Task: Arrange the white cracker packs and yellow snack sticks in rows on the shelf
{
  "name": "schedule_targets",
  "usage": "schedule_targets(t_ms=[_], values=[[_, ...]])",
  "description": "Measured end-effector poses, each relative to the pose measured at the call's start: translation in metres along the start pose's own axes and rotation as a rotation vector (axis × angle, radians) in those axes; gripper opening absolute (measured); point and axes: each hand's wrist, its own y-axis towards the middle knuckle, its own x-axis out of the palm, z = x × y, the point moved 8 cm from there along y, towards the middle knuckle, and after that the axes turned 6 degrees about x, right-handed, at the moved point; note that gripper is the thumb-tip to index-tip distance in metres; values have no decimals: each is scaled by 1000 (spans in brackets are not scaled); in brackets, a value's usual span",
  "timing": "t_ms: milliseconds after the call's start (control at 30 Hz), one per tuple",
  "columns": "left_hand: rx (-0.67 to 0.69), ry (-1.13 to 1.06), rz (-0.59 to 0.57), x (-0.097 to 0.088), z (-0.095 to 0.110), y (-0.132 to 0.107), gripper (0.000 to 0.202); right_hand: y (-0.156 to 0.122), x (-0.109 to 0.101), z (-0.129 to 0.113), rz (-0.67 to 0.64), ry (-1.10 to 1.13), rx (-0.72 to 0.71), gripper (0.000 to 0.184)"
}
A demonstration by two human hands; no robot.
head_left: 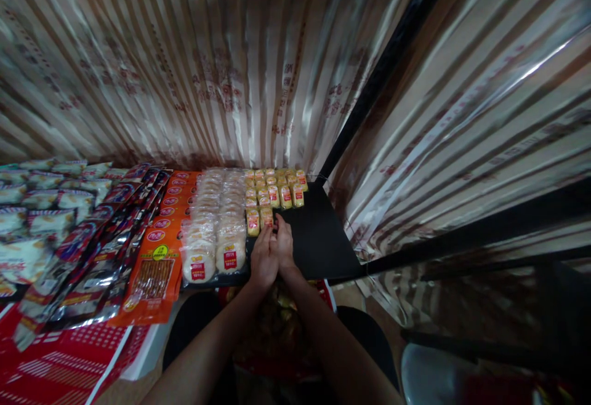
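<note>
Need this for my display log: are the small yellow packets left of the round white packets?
No, the small yellow packets sit to the right of the round white packets.

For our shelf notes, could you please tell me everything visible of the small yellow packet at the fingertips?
The small yellow packet looks plastic-wrapped, with a red label on its face. It sits on the black surface, right of a similar packet. The left hand and right hand meet at its near end, hiding part of it; tilt and exact contact cannot be made out.
</note>
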Motion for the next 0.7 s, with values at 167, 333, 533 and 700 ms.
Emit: schedule_targets(t_ms=[167,333,533,700], values=[[-10,-18,0,0,-5,2,42,-2,6,-1,-14,-75,-58,49],[14,48,-16,-1,-1,3,42,-4,8,0,-5,-94,-50,52],[87,165,-31,-3,4,-15,42,-32,-6,3,50,-13,-36,47],[178,189,-48,0,9,-49,36,-66,-16,14,38,36,-65,43]])
